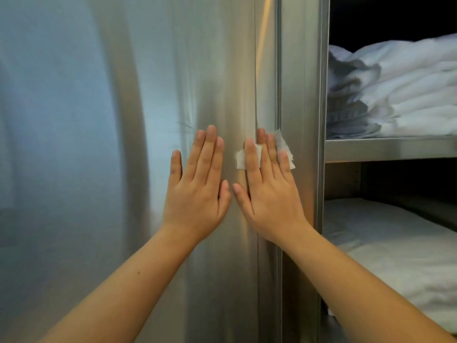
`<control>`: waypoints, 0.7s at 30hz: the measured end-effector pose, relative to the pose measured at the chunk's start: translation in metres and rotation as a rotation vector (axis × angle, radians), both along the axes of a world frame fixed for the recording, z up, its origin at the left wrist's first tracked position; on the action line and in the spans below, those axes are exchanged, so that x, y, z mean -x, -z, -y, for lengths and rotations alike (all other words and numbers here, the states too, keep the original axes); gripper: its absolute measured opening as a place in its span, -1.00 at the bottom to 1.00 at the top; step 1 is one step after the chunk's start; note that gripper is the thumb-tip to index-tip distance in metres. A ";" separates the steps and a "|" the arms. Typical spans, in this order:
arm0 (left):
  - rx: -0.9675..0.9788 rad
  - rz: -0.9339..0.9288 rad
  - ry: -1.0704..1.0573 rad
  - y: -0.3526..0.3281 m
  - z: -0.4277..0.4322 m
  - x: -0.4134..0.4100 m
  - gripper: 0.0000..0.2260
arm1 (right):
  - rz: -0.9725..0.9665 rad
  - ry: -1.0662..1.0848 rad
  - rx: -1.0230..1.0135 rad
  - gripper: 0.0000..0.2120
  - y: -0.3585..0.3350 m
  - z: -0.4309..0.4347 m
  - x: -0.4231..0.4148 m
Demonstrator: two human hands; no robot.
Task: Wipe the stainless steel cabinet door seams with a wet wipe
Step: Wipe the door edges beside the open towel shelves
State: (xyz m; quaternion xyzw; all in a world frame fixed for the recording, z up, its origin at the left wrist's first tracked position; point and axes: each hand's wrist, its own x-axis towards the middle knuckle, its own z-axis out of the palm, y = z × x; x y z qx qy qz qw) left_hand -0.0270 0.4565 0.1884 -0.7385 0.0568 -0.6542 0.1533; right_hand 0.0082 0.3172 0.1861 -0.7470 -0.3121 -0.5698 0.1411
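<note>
A brushed stainless steel cabinet door (123, 120) fills the left and middle of the head view. Its vertical seam (256, 70) runs down just right of centre. My right hand (268, 194) lies flat over the seam with straight fingers and presses a white wet wipe (241, 159) against the metal. The wipe's corners show to the left and right of the fingers. My left hand (197, 189) rests flat on the door panel just left of the seam, fingers straight, holding nothing. The two thumbs nearly touch.
Right of the seam stands the steel door frame (301, 95). Beyond it are open shelves: a steel shelf edge (390, 149) with folded white linen (400, 95) above and more white bedding (395, 256) below.
</note>
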 end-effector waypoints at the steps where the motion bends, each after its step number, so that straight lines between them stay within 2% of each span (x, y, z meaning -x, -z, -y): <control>1: 0.002 -0.006 0.000 0.000 0.000 0.000 -0.47 | -0.006 0.009 0.003 -0.44 0.000 0.000 0.000; 8: 0.005 -0.022 0.000 0.002 0.000 0.000 -0.47 | 0.019 0.016 -0.001 -0.39 -0.041 -0.001 -0.006; 17: 0.016 -0.030 0.009 0.002 0.001 0.001 -0.48 | 0.054 -0.001 -0.043 -0.42 0.036 -0.005 -0.004; 21: -0.002 -0.049 0.002 0.019 -0.001 0.003 -0.49 | 0.031 0.018 -0.045 -0.42 0.041 -0.005 -0.001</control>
